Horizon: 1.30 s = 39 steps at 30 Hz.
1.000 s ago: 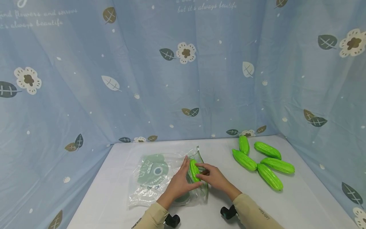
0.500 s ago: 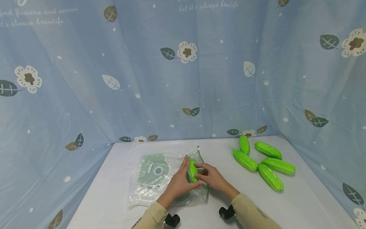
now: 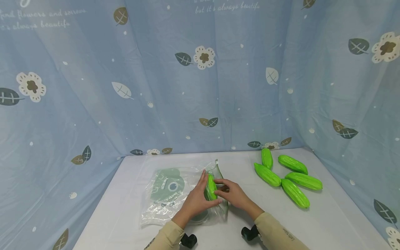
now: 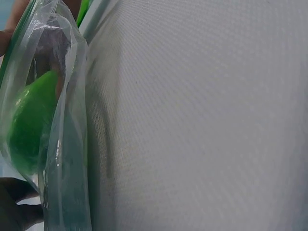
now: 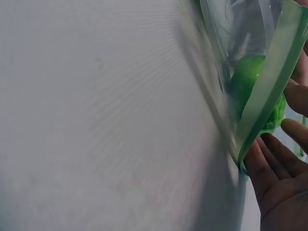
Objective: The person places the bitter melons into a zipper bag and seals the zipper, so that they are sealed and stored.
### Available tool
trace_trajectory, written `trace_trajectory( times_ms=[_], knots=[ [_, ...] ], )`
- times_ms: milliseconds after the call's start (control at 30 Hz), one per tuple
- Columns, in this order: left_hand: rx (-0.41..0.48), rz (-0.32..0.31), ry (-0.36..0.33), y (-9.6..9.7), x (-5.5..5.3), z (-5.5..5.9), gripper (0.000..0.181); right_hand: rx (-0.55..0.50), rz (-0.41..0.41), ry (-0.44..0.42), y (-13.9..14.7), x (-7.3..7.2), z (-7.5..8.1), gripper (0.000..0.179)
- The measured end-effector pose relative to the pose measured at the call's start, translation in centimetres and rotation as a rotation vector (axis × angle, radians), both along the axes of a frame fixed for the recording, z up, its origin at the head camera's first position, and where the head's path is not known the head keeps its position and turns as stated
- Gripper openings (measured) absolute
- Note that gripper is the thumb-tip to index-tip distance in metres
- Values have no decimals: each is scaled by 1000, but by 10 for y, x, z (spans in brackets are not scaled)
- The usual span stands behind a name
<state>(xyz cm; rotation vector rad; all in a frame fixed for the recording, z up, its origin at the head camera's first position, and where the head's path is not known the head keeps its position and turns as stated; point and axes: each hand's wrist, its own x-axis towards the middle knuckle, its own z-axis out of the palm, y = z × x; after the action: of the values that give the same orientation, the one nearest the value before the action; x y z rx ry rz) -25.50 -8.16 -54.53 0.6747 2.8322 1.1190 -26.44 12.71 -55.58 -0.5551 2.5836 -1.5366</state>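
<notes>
A bright green ridged gourd point(image 3: 211, 187) lies in the mouth of a clear zip bag point(image 3: 167, 189) printed with a pale green figure. My left hand point(image 3: 194, 200) holds the bag's mouth from the left, long fingers along the gourd and thumb reaching right below its near end. From the right, my right hand point(image 3: 232, 192) holds the gourd with bent fingers and thumb at its side. In the right wrist view, fingertips of my right hand point(image 5: 284, 187) are right at the bag's green-edged lip. In the left wrist view, the gourd point(image 4: 33, 120) shows through the clear plastic.
Several more green gourds point(image 3: 295, 193) lie in a loose group at the right rear of the white table point(image 3: 115, 208). Behind and at both sides hangs a blue curtain point(image 3: 162, 86) with leaves and flowers. Black wrist cameras point(image 3: 188, 240) sit under the sleeves.
The gourd and both hands stay almost in place at the bag's mouth. My right hand and forearm shift a little left, then back right. The other gourds lie as before.
</notes>
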Motion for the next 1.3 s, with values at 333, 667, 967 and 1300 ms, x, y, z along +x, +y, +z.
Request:
trace_trajectory(
  times_ms=[333, 667, 967, 1300],
  knots=[
    [3, 17, -11, 1, -1, 0, 116, 2, -28, 37, 11, 3, -2, 45],
    [-17, 2, -2, 2, 0, 1, 116, 51, -82, 48, 30, 11, -1, 39],
    [-24, 1, 5, 3, -1, 0, 115, 82, -127, 39, 51, 18, 1, 37],
    [-25, 10, -8, 3, -1, -3, 116, 85, -160, 62, 80, 24, 2, 37]
  ],
)
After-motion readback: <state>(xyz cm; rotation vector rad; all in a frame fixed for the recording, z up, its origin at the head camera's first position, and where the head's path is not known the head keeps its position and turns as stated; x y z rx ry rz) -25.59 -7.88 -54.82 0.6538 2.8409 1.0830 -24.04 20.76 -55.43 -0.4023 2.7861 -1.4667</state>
